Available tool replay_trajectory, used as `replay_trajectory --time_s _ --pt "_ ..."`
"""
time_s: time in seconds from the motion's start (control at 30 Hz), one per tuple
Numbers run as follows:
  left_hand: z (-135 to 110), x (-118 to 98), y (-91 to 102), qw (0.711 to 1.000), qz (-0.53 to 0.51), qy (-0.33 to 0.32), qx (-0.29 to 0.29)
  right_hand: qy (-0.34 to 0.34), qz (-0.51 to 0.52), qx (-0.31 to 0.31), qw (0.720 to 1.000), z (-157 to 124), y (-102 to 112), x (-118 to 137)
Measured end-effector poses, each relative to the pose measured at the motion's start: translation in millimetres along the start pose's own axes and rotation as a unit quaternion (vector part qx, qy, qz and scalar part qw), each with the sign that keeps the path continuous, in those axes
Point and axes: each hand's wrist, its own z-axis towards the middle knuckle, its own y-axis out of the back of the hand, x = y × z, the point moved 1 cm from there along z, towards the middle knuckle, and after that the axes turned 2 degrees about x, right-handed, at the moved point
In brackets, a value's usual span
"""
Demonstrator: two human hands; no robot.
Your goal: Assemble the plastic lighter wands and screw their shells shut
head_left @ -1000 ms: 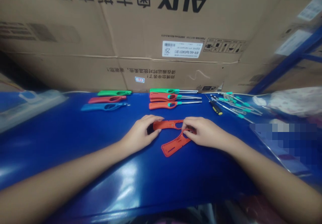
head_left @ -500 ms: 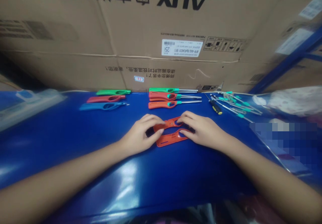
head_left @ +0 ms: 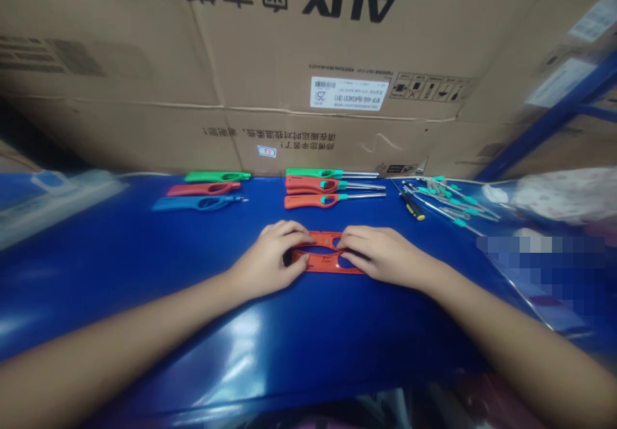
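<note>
The far orange shell (head_left: 324, 240) lies on the blue table (head_left: 376, 339), the left hand's (head_left: 270, 255) fingers at its left end and the right hand's (head_left: 390, 252) at its right. On its near side lies the near orange shell (head_left: 325, 263), a thumb at either end. Beyond the far orange shell are lighters (head_left: 303, 202); beyond and left, coloured handles (head_left: 197, 190); beyond and right, a screwdriver (head_left: 413, 208); farthest beyond, a cardboard box (head_left: 270, 82).

The right hand (head_left: 388, 252) partly hides one end of each orange casing half (head_left: 326, 263).
</note>
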Motion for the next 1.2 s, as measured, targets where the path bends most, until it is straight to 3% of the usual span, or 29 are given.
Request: replay_trajectory --time_s 0.53,0.8,1.03,1.13,1.2 --pt "-0.3 -4.4 4.4 1.000 0.000 -0.010 0.003 -0.014 0.024 -0.020 0.999 0.9 -4.1 -4.1" --pt "-5.2 -11.0 5.0 0.995 0.015 -0.088 0.033 -0.010 0.030 -0.026 0.999 1.7 -3.7 -7.0" --pt "-6.5 -6.3 0.9 0.992 0.027 -0.113 0.049 -0.005 0.030 -0.031 0.999 2.7 -5.9 -5.3" --pt "-6.3 -4.1 -0.5 0.992 0.022 -0.114 0.045 -0.002 0.012 -0.040 0.999 0.6 4.2 -7.8" --pt "-6.2 -3.7 -0.6 0.992 0.018 -0.114 0.043 -0.028 -0.018 -0.078 0.996 -4.4 19.5 -16.6"
